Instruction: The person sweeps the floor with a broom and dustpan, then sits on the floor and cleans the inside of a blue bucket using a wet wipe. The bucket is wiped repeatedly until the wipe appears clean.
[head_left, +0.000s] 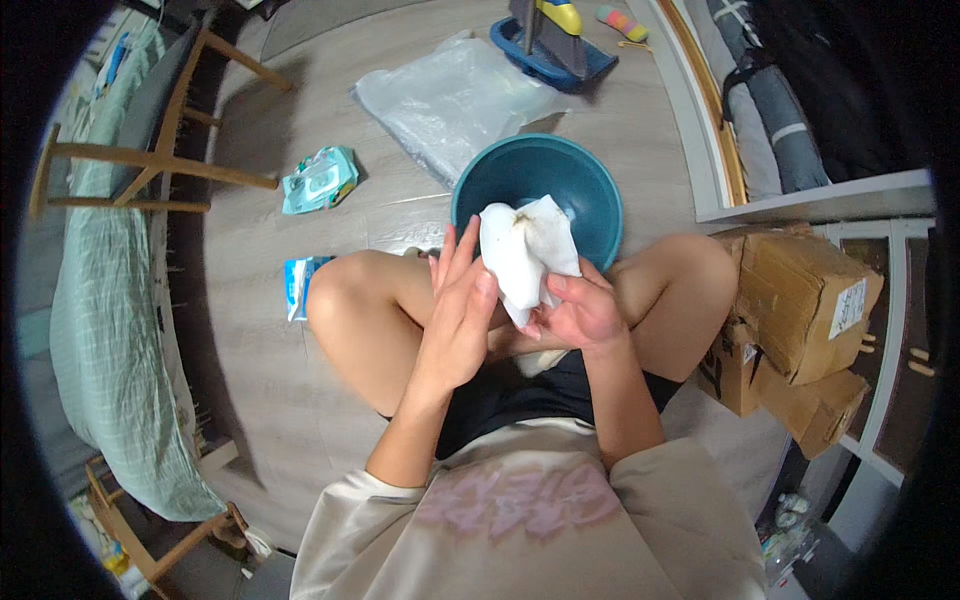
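Observation:
A white wipe (525, 255) with a small brownish smudge near its top is in my right hand (589, 307), its thumb pressed on the lower right part of the cloth. My left hand (461, 315) is at the wipe's left side, fingers stretched out and apart; whether it touches the cloth is hard to tell. Behind the wipe, a round teal plastic basin (592, 184) stands on the floor between my bent knees. What the wipe may cover underneath is hidden.
Left of the basin lie a wet-wipes pack (321, 180) and a blue-and-white packet (300, 289). Beyond are a clear plastic sheet (457, 97) and a blue dustpan (551, 64) with a brush. Cardboard boxes (799, 300) stand at right, a wooden chair (161, 161) at left.

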